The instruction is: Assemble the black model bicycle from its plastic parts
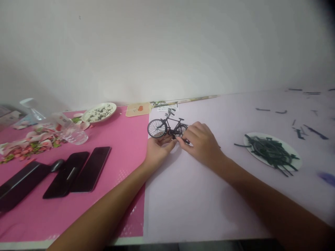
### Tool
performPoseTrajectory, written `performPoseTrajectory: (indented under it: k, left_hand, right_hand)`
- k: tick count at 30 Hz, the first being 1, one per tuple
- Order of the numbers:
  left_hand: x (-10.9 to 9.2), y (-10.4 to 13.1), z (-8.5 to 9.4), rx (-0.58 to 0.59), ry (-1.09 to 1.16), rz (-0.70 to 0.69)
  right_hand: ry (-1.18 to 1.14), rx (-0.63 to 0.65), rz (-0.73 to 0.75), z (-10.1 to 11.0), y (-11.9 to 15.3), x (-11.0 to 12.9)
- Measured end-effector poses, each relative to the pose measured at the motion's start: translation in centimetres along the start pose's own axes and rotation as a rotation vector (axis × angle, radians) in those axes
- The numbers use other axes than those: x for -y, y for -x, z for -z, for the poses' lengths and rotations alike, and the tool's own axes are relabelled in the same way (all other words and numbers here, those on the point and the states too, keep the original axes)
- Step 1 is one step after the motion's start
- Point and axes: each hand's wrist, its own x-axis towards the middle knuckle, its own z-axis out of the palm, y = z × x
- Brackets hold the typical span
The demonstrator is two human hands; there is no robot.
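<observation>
A small black model bicycle point(167, 126) is held upright above the table, its front wheel to the left. My left hand point(158, 150) is closed under it, with thumb and fingers at the lower frame near the pedals. At the rear wheel, my right hand point(200, 141) pinches the bicycle from the right side, its fingertips close to my left thumb. The fingers partly cover the rear wheel and the parts beneath the frame.
Right: a white plate point(298, 164) heaped with dark pieces, and loose black parts point(315, 132). Left: two phones point(91, 169), a black box point(23, 183), a clear bottle point(74, 134), artificial flowers point(31, 144) and a plate of pale bits point(101, 112). A wall stands behind.
</observation>
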Motion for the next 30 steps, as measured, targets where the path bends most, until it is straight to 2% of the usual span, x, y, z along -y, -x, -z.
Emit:
performPoseTrajectory:
  k: [9, 15, 21, 30]
  left_hand:
    - [0.4, -0.1, 0.1, -0.015, -0.008, 0.022]
    - [0.3, -0.1, 0.0, -0.054, -0.065, -0.020]
    - [0.7, -0.3, 0.2, -0.067, -0.096, -0.032]
    - [0.7, -0.4, 0.3, -0.072, -0.081, -0.023]
  right_hand:
    - [0.162, 0.044, 0.032, -0.5, 0.1, -0.2]
    - [-0.015, 0.085, -0.103, -0.7, 0.4, 0.3]
    - [-0.066, 0.086, -0.081, -1.1, 0.7, 0.2]
    - [-0.006, 0.125, -0.076, -1.4, 0.6, -0.1]
